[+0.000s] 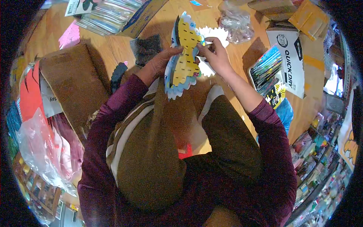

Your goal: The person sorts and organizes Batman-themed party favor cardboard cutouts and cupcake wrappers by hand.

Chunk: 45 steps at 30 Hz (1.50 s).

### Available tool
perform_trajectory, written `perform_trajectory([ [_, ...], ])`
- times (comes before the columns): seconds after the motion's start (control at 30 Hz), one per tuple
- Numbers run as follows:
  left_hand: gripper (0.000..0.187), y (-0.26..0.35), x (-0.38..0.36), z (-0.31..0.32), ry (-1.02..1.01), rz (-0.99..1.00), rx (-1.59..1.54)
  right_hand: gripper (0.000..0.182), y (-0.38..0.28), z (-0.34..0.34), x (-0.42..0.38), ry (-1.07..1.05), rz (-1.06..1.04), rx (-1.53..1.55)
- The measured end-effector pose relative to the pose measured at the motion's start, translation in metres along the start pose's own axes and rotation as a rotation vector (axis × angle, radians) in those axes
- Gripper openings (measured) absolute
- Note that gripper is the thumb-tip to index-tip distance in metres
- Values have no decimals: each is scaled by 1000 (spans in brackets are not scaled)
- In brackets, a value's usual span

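A yellow card [187, 59] with rows of small black marks and scalloped pale-blue edges is held upright above the floor, in the upper middle of the head view. My left hand [160, 60] grips its left side, thumb across the yellow face and fingers hidden behind. At its right edge, my right hand [214, 56] is closed in a pinch, with the fingertips against the card. Behind it, a white sheet with a jagged edge [207, 69] is partly covered by the card and my right hand. A dark flat packet [148, 50] lies beyond my left forearm.
Crumpled clear plastic [237, 24] lies beyond my right hand. A box of clear-wrapped packs [111, 17] stands at the back left, with a brown cardboard box [73, 81] nearer. On the right are a "QUICK DRY" box [290, 60] and colourful packets [266, 68]. My bent legs fill the foreground.
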<state>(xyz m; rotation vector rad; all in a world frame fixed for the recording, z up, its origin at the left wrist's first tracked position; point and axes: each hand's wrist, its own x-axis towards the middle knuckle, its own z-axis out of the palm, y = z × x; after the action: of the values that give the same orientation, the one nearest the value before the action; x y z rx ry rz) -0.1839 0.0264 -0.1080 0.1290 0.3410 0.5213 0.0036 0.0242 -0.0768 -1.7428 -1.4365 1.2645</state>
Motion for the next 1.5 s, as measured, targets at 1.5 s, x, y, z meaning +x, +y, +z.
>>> perform_trajectory([
  [1.5,30,15,-43,-35,441,409,271,41,79,124,-8,309,329,-515],
])
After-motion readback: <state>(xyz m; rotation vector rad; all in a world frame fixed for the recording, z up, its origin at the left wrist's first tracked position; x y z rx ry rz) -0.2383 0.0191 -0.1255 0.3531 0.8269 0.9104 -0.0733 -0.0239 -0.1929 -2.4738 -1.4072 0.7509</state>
